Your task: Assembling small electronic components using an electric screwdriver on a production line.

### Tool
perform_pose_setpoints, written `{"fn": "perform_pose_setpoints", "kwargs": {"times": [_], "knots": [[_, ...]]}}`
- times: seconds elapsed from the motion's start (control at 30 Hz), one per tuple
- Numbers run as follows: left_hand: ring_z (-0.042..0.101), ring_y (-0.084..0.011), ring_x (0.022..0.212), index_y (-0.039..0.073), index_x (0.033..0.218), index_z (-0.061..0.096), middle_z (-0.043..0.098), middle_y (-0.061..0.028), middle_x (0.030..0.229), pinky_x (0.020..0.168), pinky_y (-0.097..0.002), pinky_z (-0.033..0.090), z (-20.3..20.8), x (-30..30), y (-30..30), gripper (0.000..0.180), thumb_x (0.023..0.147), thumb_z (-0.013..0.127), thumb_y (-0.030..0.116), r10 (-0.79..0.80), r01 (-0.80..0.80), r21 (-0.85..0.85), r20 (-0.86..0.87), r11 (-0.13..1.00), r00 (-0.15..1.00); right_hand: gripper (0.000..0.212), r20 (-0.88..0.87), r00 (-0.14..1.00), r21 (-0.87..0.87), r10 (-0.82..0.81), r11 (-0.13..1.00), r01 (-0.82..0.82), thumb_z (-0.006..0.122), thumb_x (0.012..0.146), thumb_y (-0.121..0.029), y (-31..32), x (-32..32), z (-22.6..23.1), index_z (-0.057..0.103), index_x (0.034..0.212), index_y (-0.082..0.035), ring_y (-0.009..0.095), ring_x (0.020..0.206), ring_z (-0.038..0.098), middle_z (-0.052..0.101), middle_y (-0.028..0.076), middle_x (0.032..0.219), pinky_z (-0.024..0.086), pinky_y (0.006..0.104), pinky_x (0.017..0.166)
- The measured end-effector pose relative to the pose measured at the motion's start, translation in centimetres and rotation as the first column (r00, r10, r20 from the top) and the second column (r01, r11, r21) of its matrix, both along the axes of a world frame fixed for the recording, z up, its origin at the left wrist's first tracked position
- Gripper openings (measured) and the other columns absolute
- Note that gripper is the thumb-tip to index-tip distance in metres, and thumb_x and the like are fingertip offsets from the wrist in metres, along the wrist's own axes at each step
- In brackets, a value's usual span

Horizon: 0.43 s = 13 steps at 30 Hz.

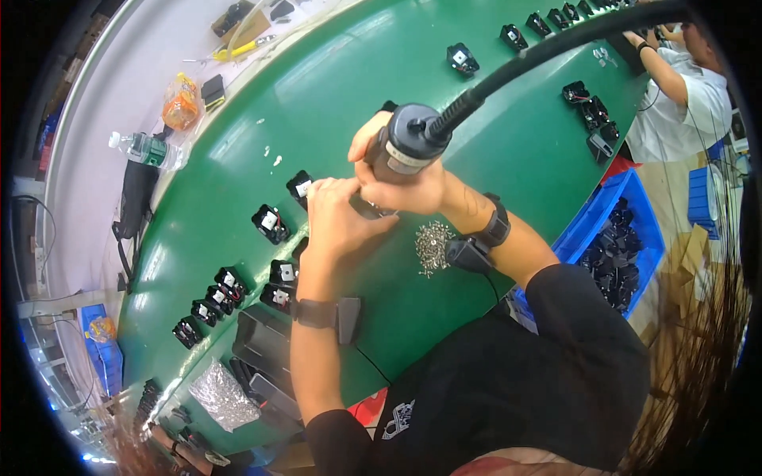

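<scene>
My right hand is wrapped around a black electric screwdriver, whose thick cable runs off to the upper right. Against it, my left hand has its fingers curled; a dark bit shows between the two hands, but what the left one holds is mostly hidden. A loose pile of small silvery screws lies on the green table just right of my hands. Near my left fingers sits a black housing with a white piece inside, and another such housing stands farther left.
More black housings line the green table toward the lower left and far edge. A blue crate of black parts stands at right, near a co-worker. A bottle lies on the pale side ledge; a clear plastic bag is lower left.
</scene>
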<state>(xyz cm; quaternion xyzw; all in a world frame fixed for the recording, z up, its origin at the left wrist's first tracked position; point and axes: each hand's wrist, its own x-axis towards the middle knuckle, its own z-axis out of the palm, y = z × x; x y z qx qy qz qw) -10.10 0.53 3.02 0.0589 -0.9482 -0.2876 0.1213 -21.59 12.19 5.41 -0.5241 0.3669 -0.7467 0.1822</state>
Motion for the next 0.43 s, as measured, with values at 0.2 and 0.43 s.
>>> {"fn": "perform_pose_setpoints", "kwargs": {"times": [0.2, 0.43], "knots": [[0.059, -0.0301, 0.089, 0.007, 0.094, 0.068, 0.066, -0.0126, 0.084, 0.093, -0.0423, 0.037, -0.5, 0.6, -0.1, 0.053, 0.052, 0.083, 0.036, 0.006, -0.012, -0.128, -0.044, 0.992, 0.999, 0.031, 0.017, 1.000, 0.054, -0.020, 0.998, 0.019, 0.061, 0.073, 0.009, 0.4, 0.1, 0.2, 0.048, 0.099, -0.001, 0.011, 0.066, 0.055, 0.055, 0.006, 0.077, 0.047, 0.0249, 0.061], [0.059, -0.0286, 0.091, 0.009, 0.107, 0.068, 0.066, -0.0113, 0.086, 0.095, -0.0417, 0.036, 0.0, 1.5, 1.0, 0.062, 0.052, 0.083, 0.035, 0.029, -0.027, -0.114, 0.021, 0.993, 0.999, 0.033, 0.123, 0.992, 0.005, -0.013, 1.000, 0.013, 0.062, 0.076, 0.007, 1.0, 0.2, -0.8, 0.047, 0.104, -0.001, 0.012, 0.064, 0.055, 0.057, 0.009, 0.076, 0.047, 0.0255, 0.060]]}}
